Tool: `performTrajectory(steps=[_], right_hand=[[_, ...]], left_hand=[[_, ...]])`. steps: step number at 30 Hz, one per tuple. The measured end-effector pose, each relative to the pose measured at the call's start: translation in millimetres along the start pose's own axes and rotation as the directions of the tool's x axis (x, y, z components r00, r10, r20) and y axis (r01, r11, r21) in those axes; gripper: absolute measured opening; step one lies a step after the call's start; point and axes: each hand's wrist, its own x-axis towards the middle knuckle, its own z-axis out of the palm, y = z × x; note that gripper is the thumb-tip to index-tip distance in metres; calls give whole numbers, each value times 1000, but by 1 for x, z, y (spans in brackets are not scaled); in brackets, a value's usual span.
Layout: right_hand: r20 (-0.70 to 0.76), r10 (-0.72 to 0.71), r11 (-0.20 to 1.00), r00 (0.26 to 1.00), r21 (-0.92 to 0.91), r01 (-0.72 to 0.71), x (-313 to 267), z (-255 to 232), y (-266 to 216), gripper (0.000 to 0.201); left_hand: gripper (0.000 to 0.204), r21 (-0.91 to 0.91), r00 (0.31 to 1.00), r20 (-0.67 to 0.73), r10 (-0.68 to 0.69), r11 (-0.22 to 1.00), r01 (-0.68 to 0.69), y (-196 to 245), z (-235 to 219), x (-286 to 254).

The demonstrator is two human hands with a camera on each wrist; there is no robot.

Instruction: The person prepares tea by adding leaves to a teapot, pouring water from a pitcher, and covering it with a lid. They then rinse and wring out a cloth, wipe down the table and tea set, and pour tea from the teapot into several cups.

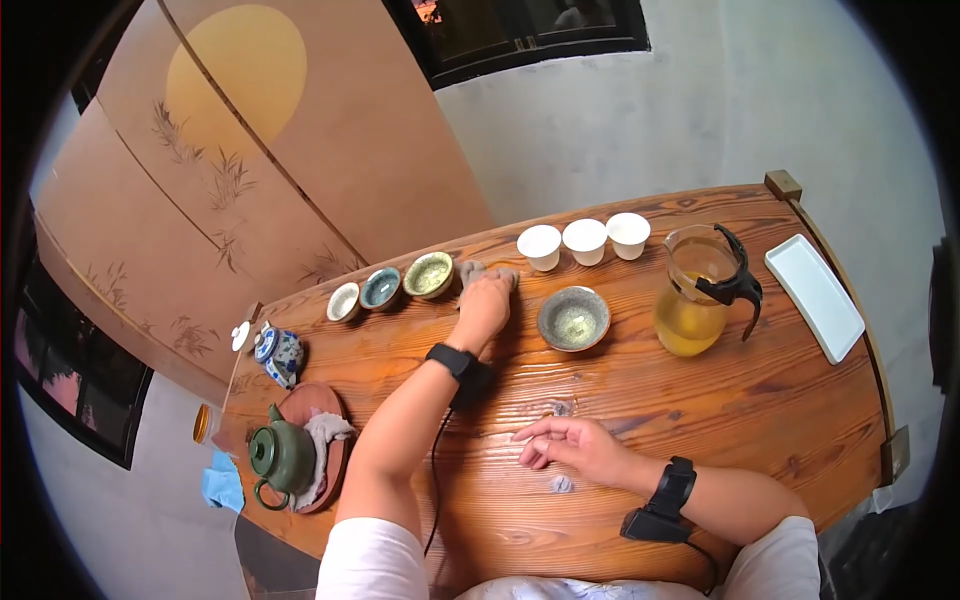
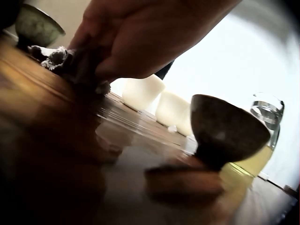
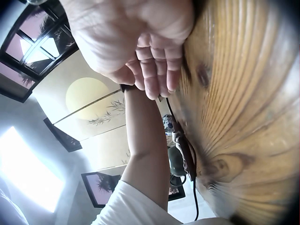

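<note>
The brown wooden counter (image 1: 800, 430) spreads across the frame, its far edge slanting from the middle left up to the upper right. A dark strip borders its right edge, beside which lies a white rectangular tray (image 1: 818, 300). Exposed wood grain runs through the centre of the frame, between the two forearms, and on toward the lower right. Along the far edge, the room is tighter: a row of three white cups (image 1: 586, 243) stands at the upper centre, and a small round cup with a speckled yellow-green inside (image 1: 429, 274) stands farther left.

The bunched grey cloth (image 1: 469, 270) lies on the counter between that cup and the white row, under the fingers of the left hand (image 1: 484, 307), which grips it. A grey speckled bowl (image 1: 574, 318) stands near this hand, toward the right of the frame.

The right hand (image 1: 580, 450), at the lower centre, holds nothing; its fingers are loosely bent, well apart from the cloth.
</note>
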Motion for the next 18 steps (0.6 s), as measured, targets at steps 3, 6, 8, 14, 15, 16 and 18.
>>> performTrajectory(steps=[3, 6, 8, 14, 15, 16, 18], right_hand=[[-132, -33, 993, 991, 107, 47, -3, -1, -2, 27], [-325, -207, 967, 923, 77, 244, -1, 2, -2, 31], [-351, -192, 971, 916, 66, 229, -1, 4, -4, 42], [-189, -300, 954, 935, -55, 295, -5, 16, -8, 55], [-263, -300, 952, 917, -141, 271, -7, 18, -11, 47], [-267, -307, 950, 913, -144, 277, -7, 15, -11, 47], [-336, -304, 945, 892, -229, 236, -6, 7, -11, 36]], left_hand=[[29, -72, 992, -14, 127, 989, -128, 9, -30, -47], [27, -219, 993, -29, 112, 969, -116, 16, -57, -96], [24, -526, 983, 180, -46, 840, 136, 36, -96, -118], [24, -898, 952, 279, 127, 385, 212, 57, -102, -144], [25, -915, 925, 309, 221, 334, 226, 52, -101, -137], [26, -926, 888, 334, 316, 286, 246, 46, -101, -128], [35, -906, 907, 368, 205, 296, 301, 35, -102, -102]])
